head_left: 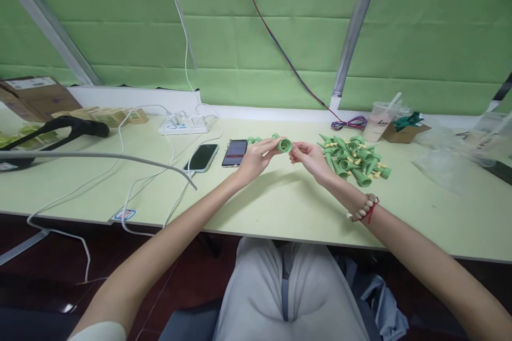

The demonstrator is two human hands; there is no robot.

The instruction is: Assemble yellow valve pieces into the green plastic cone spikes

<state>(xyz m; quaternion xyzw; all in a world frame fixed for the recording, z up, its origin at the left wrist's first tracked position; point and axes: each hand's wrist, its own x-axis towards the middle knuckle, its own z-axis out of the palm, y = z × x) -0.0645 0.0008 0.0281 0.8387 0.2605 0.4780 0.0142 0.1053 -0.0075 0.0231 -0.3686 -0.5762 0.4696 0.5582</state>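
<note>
Two hands raised over the counter's middle, near its far edge. Left hand [256,159] pinching a green cap [284,145] between closed fingers, open end facing right. Right hand [308,158] just beside it, fingers curled shut on something small, too tiny to tell. Looks like mid-assembly, fitting a part into the cap; next calls for lining up and pressing in. Heap of green cones [354,160] right of the hands; two phones [219,155] left.
</note>
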